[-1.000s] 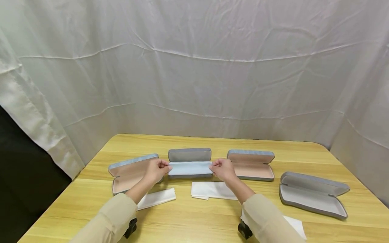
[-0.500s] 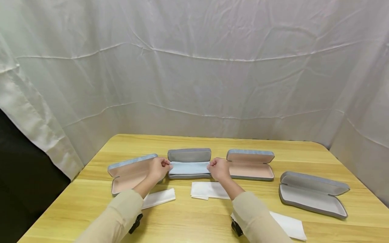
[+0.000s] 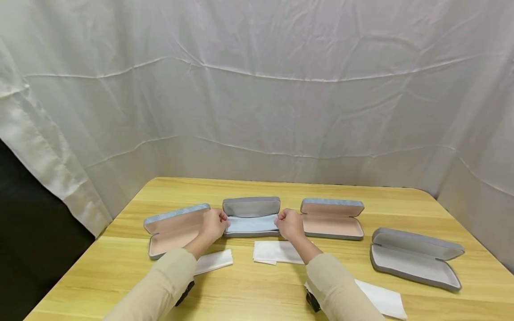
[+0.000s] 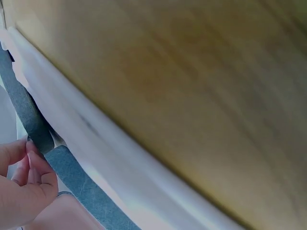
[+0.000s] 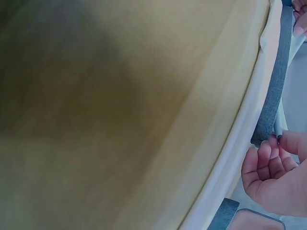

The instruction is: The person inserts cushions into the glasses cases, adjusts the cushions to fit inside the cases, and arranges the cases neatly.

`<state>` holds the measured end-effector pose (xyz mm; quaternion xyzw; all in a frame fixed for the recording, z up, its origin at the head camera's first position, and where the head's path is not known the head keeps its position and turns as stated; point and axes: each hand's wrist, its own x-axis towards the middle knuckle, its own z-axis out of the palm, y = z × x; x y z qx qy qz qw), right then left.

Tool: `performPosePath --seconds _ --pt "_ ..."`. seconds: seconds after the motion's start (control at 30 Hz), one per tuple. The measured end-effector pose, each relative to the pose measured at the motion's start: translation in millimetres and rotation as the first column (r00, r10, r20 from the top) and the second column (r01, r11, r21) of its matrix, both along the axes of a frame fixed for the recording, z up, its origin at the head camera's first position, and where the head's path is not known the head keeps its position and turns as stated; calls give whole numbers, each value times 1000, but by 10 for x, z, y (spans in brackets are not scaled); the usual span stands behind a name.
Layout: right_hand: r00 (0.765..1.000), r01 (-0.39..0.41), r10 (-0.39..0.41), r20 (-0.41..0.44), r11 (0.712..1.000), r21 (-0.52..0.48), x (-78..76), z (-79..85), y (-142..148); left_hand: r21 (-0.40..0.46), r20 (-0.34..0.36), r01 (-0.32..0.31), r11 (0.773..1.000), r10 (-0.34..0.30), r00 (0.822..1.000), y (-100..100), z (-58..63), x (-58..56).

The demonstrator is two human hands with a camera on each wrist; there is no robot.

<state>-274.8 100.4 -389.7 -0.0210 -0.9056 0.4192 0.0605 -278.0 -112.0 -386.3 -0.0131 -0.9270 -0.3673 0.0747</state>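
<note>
A folded light blue cloth (image 3: 252, 224) lies in the base of an open grey glasses case (image 3: 251, 207) at the middle back. My left hand (image 3: 214, 224) pinches the cloth's left end between thumb and fingers. At the other end, my right hand (image 3: 291, 224) pinches it too. In the left wrist view the left hand (image 4: 29, 184) is at the corner of the grey case (image 4: 36, 124). The right wrist view has the right hand (image 5: 280, 172) at the opposite corner, with cloth between thumb and finger. The case's inside is mostly hidden under the cloth.
Open blue cases with pink lining stand to the left (image 3: 176, 218) and right (image 3: 331, 218). Another open grey case (image 3: 415, 258) lies far right. White folded cloths (image 3: 214, 261), (image 3: 277, 252), (image 3: 383, 299) lie in front. A pale curtain (image 3: 257, 111) hangs behind the table.
The blue cloth has sunk lower into the grey case, showing more of the lid's inside. Both hands have drawn inward and still pinch its ends.
</note>
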Motion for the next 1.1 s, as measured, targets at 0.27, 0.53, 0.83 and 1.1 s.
performPosePath --seconds 0.27,0.53,0.83,1.1 --pt "1000 -2 2 -5 1000 13 3 14 1 -26 10 -11 1000 11 1000 30 13 -1" --pt "999 -9 9 32 1000 12 -1 27 -4 -54 30 -39 998 41 999 65 41 1" --pt "997 -72 72 38 997 -7 52 51 53 -29 -23 -21 999 21 1000 -3 38 76" --pt "997 -73 73 -31 997 -8 91 116 155 8 -108 33 999 -32 994 -95 -9 149"
